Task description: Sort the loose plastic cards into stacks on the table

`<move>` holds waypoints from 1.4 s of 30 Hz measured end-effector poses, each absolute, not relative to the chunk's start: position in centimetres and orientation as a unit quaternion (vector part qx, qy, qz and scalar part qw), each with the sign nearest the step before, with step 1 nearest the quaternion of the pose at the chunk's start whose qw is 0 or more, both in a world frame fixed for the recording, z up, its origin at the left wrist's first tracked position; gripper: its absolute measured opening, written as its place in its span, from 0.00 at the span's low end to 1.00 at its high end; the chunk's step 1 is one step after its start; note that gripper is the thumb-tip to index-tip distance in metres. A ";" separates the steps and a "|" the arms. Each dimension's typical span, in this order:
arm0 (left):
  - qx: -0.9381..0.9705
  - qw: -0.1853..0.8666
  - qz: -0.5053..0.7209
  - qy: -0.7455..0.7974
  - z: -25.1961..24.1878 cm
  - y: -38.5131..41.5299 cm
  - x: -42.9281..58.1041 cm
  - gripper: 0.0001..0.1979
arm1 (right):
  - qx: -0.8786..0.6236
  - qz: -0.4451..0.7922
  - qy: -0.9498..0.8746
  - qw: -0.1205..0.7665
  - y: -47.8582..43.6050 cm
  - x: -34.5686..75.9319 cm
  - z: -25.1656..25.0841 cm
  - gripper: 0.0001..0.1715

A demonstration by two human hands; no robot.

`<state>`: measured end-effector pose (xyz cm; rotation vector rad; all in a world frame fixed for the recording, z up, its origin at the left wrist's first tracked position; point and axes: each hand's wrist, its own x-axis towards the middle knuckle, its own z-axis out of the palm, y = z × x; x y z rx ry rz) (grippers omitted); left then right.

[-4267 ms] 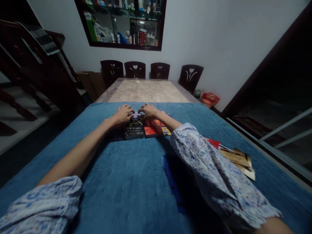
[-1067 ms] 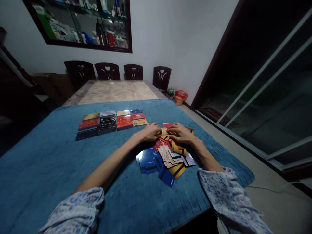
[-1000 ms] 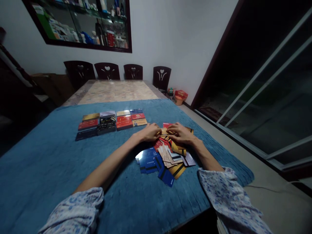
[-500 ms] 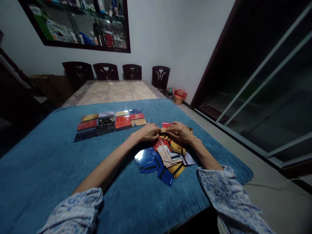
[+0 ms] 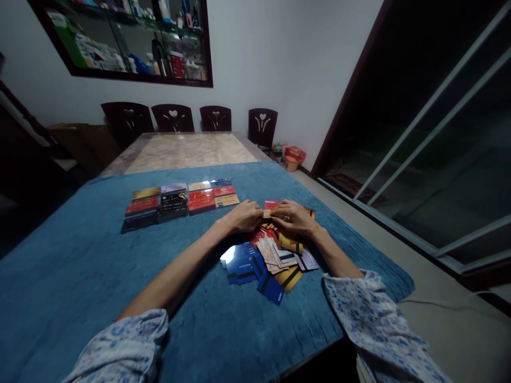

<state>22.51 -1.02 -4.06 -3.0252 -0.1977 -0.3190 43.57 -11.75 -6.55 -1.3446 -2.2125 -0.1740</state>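
Note:
Between my two hands is a small batch of tan cards (image 5: 267,214), held above a loose heap. My left hand (image 5: 246,217) closes on its left end, fingers curled. My right hand (image 5: 294,218) pinches its right end. Beneath and in front of them the heap spreads out: blue cards (image 5: 243,263), tan cards (image 5: 266,252), gold cards (image 5: 289,277), and a pale purple card (image 5: 307,260). A red card (image 5: 271,204) shows behind my right hand. To the left, sorted card stacks stand in rows, among them red stacks (image 5: 201,200) and a black stack (image 5: 172,208).
A blue cloth (image 5: 167,276) covers the near part of the table, with the bare marbled top (image 5: 191,149) beyond. Dark chairs (image 5: 215,118) line the far side. A glass cabinet (image 5: 131,48) is set in the wall; sliding doors (image 5: 423,159) are at the right.
Both hands stay almost in place around the tan cards, with slight finger movement. The heap and the sorted stacks look the same.

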 end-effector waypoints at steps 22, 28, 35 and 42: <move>-0.971 -0.084 -0.204 -0.086 -4.0 -0.2 21.9 0.19 | -0.518 -0.103 -0.780 0.335 -11.1 44.2 -7.5 0.15; -0.963 -0.144 -0.208 -0.093 -4.4 0.2 21.9 0.19 | -0.551 -0.081 -0.764 0.327 -11.4 43.8 -7.2 0.19; -0.955 -0.169 -0.222 -0.099 -4.5 0.3 21.9 0.26 | -0.546 -0.060 -0.764 0.338 -11.7 43.4 -6.7 0.18; -0.959 -0.142 -0.217 -0.117 -4.8 0.3 21.8 0.23 | -0.549 -0.073 -0.774 0.308 -11.6 43.5 -6.8 0.22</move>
